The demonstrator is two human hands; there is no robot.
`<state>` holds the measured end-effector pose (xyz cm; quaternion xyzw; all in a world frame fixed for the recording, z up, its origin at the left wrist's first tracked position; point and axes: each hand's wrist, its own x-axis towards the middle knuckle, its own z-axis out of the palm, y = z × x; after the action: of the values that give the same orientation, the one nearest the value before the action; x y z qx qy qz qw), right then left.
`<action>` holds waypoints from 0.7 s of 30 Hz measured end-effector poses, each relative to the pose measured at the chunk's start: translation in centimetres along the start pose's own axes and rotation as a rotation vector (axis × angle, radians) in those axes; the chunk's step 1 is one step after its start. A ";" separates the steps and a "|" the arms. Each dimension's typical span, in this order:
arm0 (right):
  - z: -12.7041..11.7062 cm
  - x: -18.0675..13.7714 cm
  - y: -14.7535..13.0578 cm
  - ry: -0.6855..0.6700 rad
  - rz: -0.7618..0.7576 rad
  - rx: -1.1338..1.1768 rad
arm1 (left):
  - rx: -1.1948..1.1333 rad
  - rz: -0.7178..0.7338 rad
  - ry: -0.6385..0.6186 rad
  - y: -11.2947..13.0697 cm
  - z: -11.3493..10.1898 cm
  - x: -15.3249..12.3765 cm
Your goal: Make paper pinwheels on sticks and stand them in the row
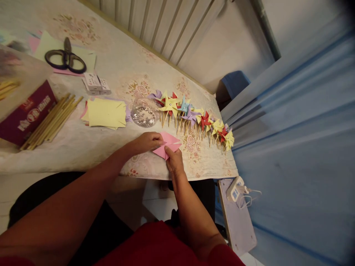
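Observation:
A pink paper square [169, 139] with slits cut in from its corners is held between my two hands, close to the table's front edge. My left hand [151, 142] pinches it at the left side. From the lower right, my right hand [174, 159] grips it with the thumb on top. Just beyond the paper stands a clear round dish [144, 112] of small shiny metal pieces. Left of the dish lies a stack of yellow paper pieces [107, 112]. Finished paper pinwheels [191, 116] on thin sticks lie in a row to the right.
Scissors [66, 59] rest on coloured paper sheets [85, 55] at the back left, near small white boxes [94, 83]. Bamboo sticks [52, 122] lean by a purple box [27, 112]. A power strip [235, 188] sits on a low stool [240, 221] beside the blue curtain [291, 147].

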<state>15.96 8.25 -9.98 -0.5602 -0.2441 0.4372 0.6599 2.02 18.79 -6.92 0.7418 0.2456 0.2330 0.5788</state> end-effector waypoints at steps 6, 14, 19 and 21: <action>-0.2 0.2 0.3 -0.005 -0.009 0.030 | -0.194 -0.068 0.035 -0.1 0.4 0.1; 0.2 0.0 0.0 -0.015 0.003 0.079 | -0.275 -0.075 0.037 -0.8 0.7 0.6; -0.1 0.1 0.2 -0.003 0.003 0.025 | -0.239 -0.095 0.028 -0.6 0.7 0.6; -0.2 0.2 0.3 0.000 0.010 0.023 | -0.224 -0.103 0.027 -0.5 0.7 0.6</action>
<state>16.09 8.29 -10.35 -0.5537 -0.2361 0.4435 0.6641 2.85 18.74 -7.54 0.6559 0.2636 0.2391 0.6657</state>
